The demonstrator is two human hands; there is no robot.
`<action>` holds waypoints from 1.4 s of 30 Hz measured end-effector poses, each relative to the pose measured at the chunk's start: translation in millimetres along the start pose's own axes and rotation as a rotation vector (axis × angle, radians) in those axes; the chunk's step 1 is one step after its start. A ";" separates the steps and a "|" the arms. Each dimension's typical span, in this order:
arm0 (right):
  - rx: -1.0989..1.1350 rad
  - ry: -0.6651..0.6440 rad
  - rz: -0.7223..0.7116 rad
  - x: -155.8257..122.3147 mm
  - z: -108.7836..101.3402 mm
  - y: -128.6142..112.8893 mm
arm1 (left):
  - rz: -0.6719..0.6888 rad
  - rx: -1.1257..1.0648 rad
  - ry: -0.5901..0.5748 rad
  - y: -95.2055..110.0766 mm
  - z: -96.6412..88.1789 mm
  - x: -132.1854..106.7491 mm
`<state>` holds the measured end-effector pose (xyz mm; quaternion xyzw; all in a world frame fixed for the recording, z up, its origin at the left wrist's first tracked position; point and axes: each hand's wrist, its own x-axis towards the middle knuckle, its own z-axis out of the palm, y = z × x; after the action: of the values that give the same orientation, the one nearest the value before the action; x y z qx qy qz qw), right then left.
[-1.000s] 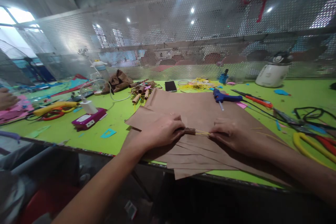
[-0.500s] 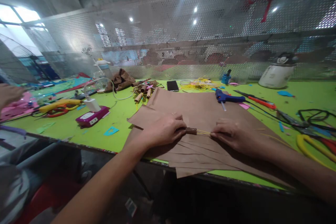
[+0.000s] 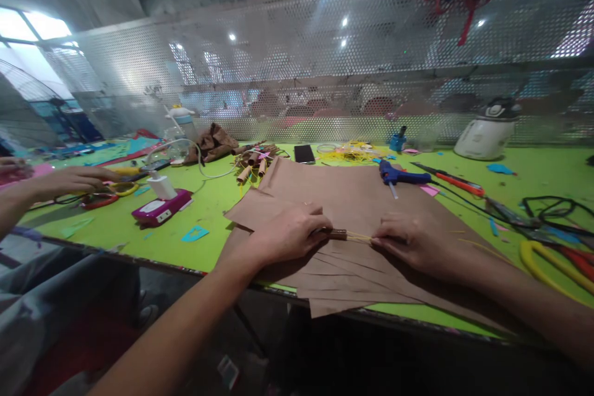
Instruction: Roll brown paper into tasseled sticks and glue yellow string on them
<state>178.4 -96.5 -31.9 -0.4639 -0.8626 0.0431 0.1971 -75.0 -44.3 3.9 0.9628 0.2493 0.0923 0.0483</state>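
My left hand (image 3: 297, 229) is closed around a small rolled brown paper tube (image 3: 338, 234), whose right end sticks out past the fingers. From that end thin yellow string (image 3: 358, 238) runs to the right. My right hand (image 3: 403, 238) pinches the string between thumb and fingertips. Both hands rest low over stacked sheets of brown paper (image 3: 343, 192), the nearest of which are cut into strips along the front. A blue glue gun (image 3: 403, 174) lies on the paper beyond my right hand.
Left stand a purple power socket (image 3: 162, 209) and a co-worker's hand (image 3: 69, 182) near scissors (image 3: 99, 200). Behind lie several paper rolls (image 3: 253, 166), a phone (image 3: 304, 154) and yellow string pieces (image 3: 355, 151). A utility knife (image 3: 457, 182), yellow-handled scissors (image 3: 533, 263) and white jug (image 3: 485, 136) occupy the right.
The co-worker's hand at the left has reached further in over the scissors and yellow glue gun. My hands, the tube and the string hold almost the same place.
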 end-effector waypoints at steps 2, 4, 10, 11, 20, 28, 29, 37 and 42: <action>0.000 0.005 0.006 -0.1 -0.7 -2.0 | -0.004 -0.014 -0.002 -0.4 0.7 -0.7; 0.005 0.002 0.019 -0.1 -0.9 -3.8 | -0.011 -0.025 0.005 -1.0 1.8 -1.4; -0.010 -0.013 0.046 0.2 -8.8 -7.0 | 0.000 -0.022 0.007 -3.1 3.9 -2.1; -0.018 -0.016 0.064 0.1 -12.8 -6.7 | 0.001 -0.024 0.009 -3.4 4.0 -2.1; 0.022 -0.022 0.247 -5.8 -45.8 31.0 | -0.001 -0.005 0.024 -1.8 1.9 -0.8; -0.010 0.060 0.304 -10.3 -64.2 46.4 | -0.007 -0.037 0.027 -2.8 2.4 0.8; -0.009 0.078 0.336 -11.1 -67.0 49.2 | -0.007 -0.034 0.026 -3.8 2.9 1.2; -0.032 0.098 0.475 -14.5 -74.1 73.0 | 0.013 -0.030 0.037 -7.5 3.7 2.9; -0.147 0.491 0.383 -10.0 -72.4 63.7 | 0.005 -0.021 0.031 -6.6 2.5 2.3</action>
<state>260.8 -76.5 15.2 -0.6274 -0.6871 -0.0964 0.3535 -75.6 -37.5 0.8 0.9613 0.2465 0.1101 0.0543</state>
